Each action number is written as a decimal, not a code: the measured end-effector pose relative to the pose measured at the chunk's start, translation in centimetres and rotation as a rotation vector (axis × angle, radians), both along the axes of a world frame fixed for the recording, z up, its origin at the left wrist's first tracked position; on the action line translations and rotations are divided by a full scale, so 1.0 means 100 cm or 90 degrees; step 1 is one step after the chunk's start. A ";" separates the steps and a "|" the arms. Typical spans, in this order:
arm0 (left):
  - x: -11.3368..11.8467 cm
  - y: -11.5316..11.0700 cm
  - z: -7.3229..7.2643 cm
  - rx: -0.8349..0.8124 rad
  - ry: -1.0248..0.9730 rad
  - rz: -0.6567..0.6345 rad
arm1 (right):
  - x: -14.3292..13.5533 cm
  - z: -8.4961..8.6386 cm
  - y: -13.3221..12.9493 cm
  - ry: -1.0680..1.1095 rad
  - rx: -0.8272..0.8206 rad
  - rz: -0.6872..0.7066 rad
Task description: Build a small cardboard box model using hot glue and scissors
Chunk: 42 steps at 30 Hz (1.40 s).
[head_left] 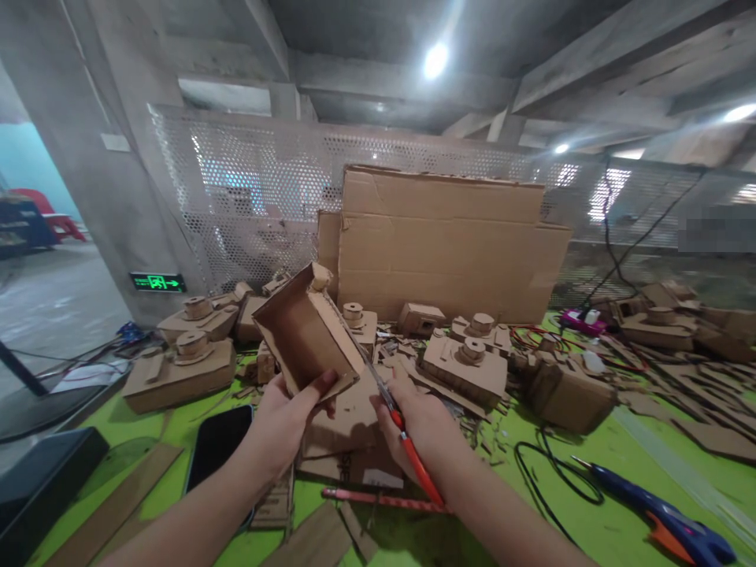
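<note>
My left hand (295, 417) grips the lower edge of an open cardboard box (301, 339), which is tilted with its hollow side facing me. A small rolled piece of cardboard sits at the box's top corner. Wrapped round a red-handled cutting tool (407, 449) is my right hand (422, 417). The tool's metal end points up and left, close to the box's right edge; whether it touches is hard to tell. Below both hands lies flat cardboard (348, 429) on the green table (508, 488).
Cardboard models (183, 370) stand left and right, with scraps between them. A phone (218, 445) lies left, a pink strip (383, 500) in front. At right are a blue glue gun (661, 504) and its cable. A large cardboard sheet (442, 252) stands behind.
</note>
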<state>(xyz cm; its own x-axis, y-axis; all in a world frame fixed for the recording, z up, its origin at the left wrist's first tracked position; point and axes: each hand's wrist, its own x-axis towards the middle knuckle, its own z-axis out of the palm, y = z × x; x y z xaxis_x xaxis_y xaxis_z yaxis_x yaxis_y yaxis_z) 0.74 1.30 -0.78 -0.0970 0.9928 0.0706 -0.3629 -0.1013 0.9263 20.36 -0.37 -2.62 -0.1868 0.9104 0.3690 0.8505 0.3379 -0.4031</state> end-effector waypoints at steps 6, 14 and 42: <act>-0.001 -0.002 0.006 0.021 -0.005 -0.012 | 0.000 0.002 -0.003 0.027 0.011 0.014; 0.004 -0.011 -0.001 -0.043 0.106 -0.070 | 0.002 0.002 0.000 0.050 0.020 0.020; 0.011 -0.027 -0.003 -0.113 0.094 -0.098 | 0.013 -0.009 0.012 0.042 0.080 0.038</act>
